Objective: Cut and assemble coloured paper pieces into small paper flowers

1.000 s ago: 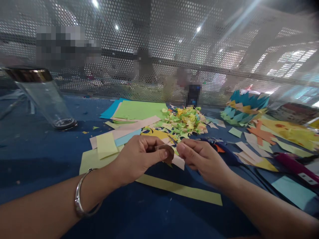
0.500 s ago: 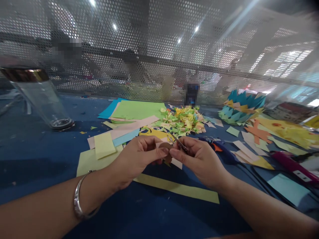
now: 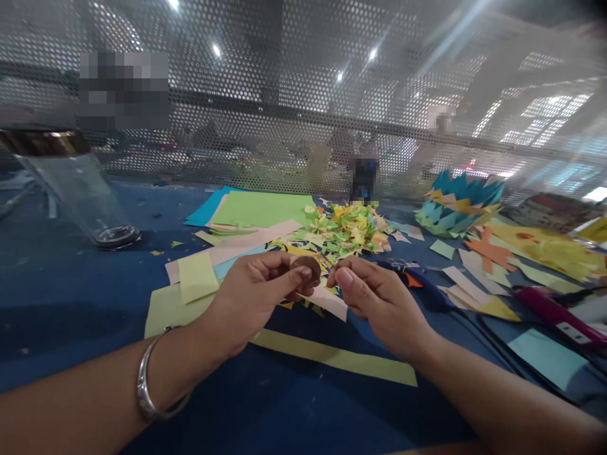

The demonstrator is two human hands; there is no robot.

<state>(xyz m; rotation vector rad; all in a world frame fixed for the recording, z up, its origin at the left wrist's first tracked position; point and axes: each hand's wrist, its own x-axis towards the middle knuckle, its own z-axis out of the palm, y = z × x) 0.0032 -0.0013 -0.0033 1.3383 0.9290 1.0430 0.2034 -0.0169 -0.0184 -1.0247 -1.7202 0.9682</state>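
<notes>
My left hand [image 3: 265, 284], a silver bangle on its wrist, pinches a small rounded brown piece [image 3: 310, 268] between thumb and fingers. Close by on the right, my right hand [image 3: 372, 287] is closed around a thin pointed metal tool [image 3: 326, 259]. Only its tip shows, pointing up and left; whether it is scissors or tweezers I cannot tell. A small gap separates the two hands. Below them lies a pale yellow paper strip [image 3: 341, 358], and a pinkish paper piece [image 3: 332, 303] rests just behind.
Behind my hands are a heap of paper cuttings [image 3: 355, 230] and stacked coloured sheets [image 3: 270, 210]. A glass bottle [image 3: 83, 196] stands left. To the right lie a blue glue gun [image 3: 427, 291], a magenta tool [image 3: 554, 316] and a zigzag paper crown [image 3: 459, 202]. A perforated screen [image 3: 294, 120] rises behind.
My hands have moved slightly apart. The brown piece has shifted left with my left hand, and less of the metal tool shows in my right hand.
</notes>
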